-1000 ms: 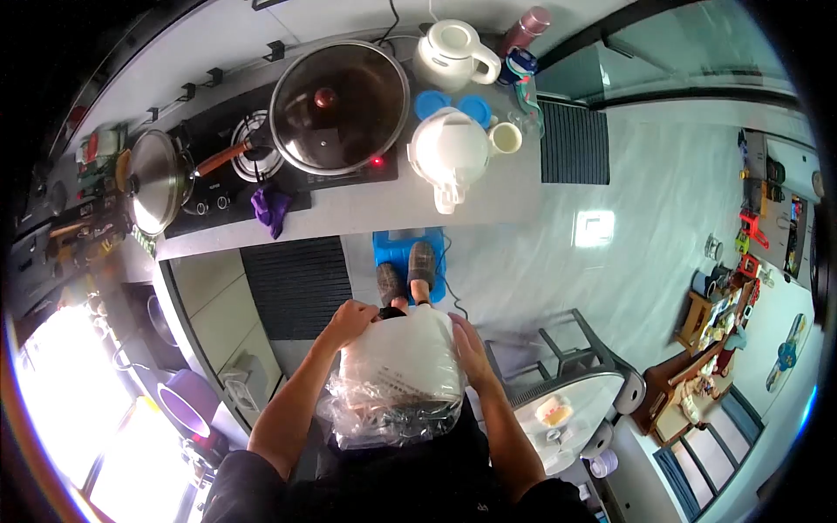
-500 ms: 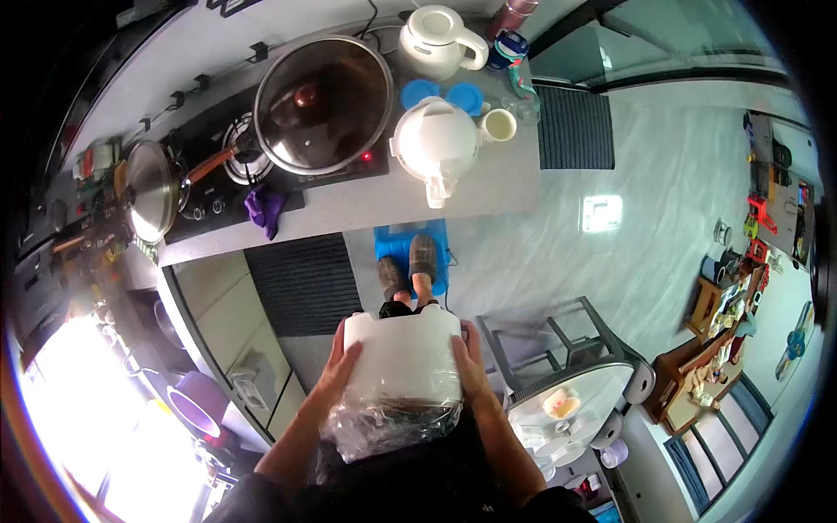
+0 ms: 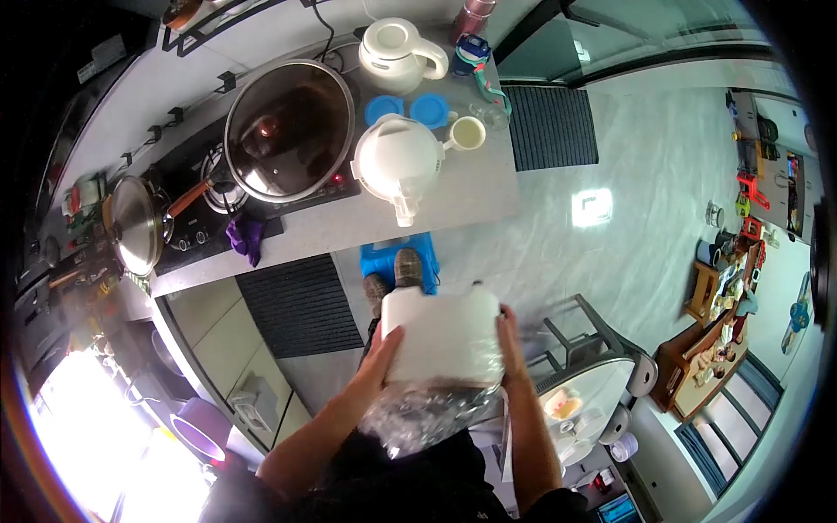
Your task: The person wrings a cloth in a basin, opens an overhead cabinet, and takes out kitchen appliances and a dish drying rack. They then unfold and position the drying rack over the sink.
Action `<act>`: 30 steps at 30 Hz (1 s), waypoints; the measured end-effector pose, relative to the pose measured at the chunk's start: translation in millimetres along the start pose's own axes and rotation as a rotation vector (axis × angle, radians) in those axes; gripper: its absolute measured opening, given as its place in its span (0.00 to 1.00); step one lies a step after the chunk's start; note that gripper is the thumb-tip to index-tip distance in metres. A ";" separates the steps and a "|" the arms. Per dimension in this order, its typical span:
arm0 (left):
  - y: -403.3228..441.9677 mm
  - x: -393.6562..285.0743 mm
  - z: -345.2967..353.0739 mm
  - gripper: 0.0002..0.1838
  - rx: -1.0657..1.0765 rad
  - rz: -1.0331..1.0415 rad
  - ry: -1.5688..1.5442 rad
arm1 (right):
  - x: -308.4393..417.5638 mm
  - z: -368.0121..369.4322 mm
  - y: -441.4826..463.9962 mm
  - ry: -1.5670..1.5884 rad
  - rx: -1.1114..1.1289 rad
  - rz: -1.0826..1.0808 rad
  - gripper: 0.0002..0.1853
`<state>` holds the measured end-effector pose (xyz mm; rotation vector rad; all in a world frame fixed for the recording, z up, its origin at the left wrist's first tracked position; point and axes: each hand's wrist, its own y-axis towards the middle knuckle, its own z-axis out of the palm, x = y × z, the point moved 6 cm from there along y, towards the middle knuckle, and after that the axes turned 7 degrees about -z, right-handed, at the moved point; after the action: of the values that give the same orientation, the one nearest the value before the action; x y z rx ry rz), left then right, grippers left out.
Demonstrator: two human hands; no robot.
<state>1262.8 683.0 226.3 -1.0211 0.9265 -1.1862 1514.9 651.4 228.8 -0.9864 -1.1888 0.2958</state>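
A white, box-like object with rounded corners is in front of my body, held from both sides. Clear crinkled plastic wrap bunches around its near end. My left hand presses on its left side, with the thumb along the upper face. On the opposite side my right hand grips the edge, its fingers partly hidden. Below the object, my feet in dark slippers stand on a blue step stool.
Ahead is a counter with a large lidded pan, a white pitcher, a white kettle, a cup and blue lids. A purple cloth hangs at its edge. At right stand a chair and round table.
Both hands and the white object have moved to the right, away from over my feet. The camera view has turned slightly, shifting the counter left in the picture.
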 end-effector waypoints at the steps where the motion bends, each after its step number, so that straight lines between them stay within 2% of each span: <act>1: 21.2 -3.1 14.0 0.41 0.032 0.009 0.005 | 9.1 -14.0 16.0 -0.037 -0.028 -0.002 0.30; 2: 42.4 -9.0 28.1 0.42 0.064 0.021 0.012 | 17.5 -28.0 34.5 -0.072 -0.055 -0.006 0.31; 4: 83.4 -24.1 53.2 0.41 0.058 0.090 0.031 | 40.5 -43.3 78.0 -0.075 0.046 -0.108 0.31; 6: 120.4 -40.9 75.0 0.40 0.099 0.107 0.008 | 41.4 -66.8 132.8 -0.070 0.008 -0.077 0.31; 8: 154.9 -59.5 92.4 0.39 0.161 0.103 -0.047 | 67.2 -59.9 162.3 0.001 0.078 -0.122 0.31; 10: 188.8 -83.1 106.7 0.38 0.177 0.149 -0.069 | 78.5 -61.4 199.2 -0.022 0.095 -0.102 0.31; 11: 205.3 -93.5 109.5 0.37 0.174 0.183 -0.072 | 86.1 -54.6 208.9 -0.009 0.032 -0.087 0.31; 13: 257.9 -102.2 102.8 0.37 0.183 0.277 -0.022 | 80.5 -56.8 247.2 0.030 0.099 0.004 0.31; 17: 314.7 -123.1 103.7 0.36 0.170 0.290 -0.027 | 73.8 -55.7 310.8 0.057 0.181 0.126 0.31; 19: 333.3 -123.8 101.8 0.39 0.177 0.285 -0.036 | 76.8 -44.6 316.1 0.123 0.252 0.252 0.31; 21: 338.2 -133.8 109.0 0.46 0.222 0.284 -0.047 | 77.8 -48.1 331.0 0.089 0.236 0.248 0.31; 23: 322.1 -145.5 115.3 0.44 0.247 0.339 -0.046 | 82.4 -49.5 346.0 0.041 0.224 0.218 0.30; 26: 327.0 -148.7 113.0 0.42 0.194 0.345 -0.108 | 89.5 -57.5 358.0 -0.047 0.121 0.362 0.26; 27: 337.1 -147.4 109.3 0.42 0.162 0.338 -0.141 | 94.9 -50.9 358.7 -0.051 0.186 0.335 0.23; 30: 341.0 -149.9 113.2 0.42 0.274 0.292 -0.181 | 105.3 -42.0 359.2 0.029 0.272 0.140 0.21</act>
<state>1442.4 872.4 -62.5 -0.7302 0.7187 -0.9285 1695.9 905.8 18.1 -0.8330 -1.0236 0.5379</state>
